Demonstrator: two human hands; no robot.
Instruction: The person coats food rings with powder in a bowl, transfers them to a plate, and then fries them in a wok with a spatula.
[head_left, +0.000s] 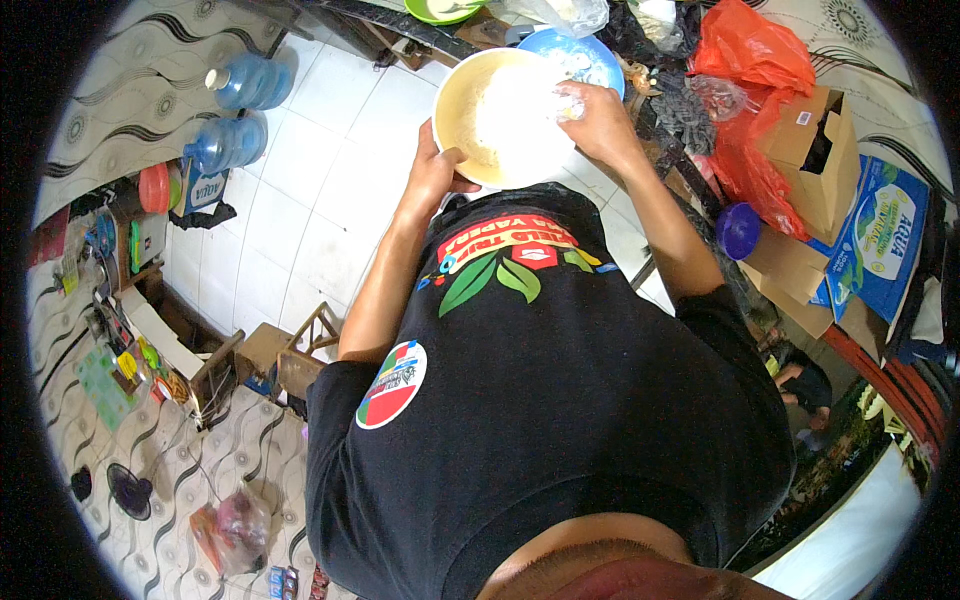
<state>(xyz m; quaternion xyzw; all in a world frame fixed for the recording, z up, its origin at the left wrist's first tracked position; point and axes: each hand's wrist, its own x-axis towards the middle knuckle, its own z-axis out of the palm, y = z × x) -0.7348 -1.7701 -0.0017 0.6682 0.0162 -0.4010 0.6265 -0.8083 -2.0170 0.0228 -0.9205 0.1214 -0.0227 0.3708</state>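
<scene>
A cream-coloured bowl (459, 82) is held up in front of me, with bright white powder (517, 112), apparently flour, inside; glare hides its detail. My left hand (439, 171) grips the bowl's near left rim, thumb on top and fingers beneath. My right hand (604, 124) is at the bowl's right side, its fingers curled and coated in white. Whether those fingers pinch a small coated piece cannot be made out. Just beyond, partly hidden by the bowl, sits a blue basin (607, 67) with white powdery remains in it.
A green bowl (444, 10) with pale contents stands at the far edge. On the right are red plastic bags (754, 52), a cardboard box (821, 161) and a purple bowl (737, 231). Large blue water bottles (251, 81) stand on the tiled floor (300, 180) at left. Another person (802, 382) is lower right.
</scene>
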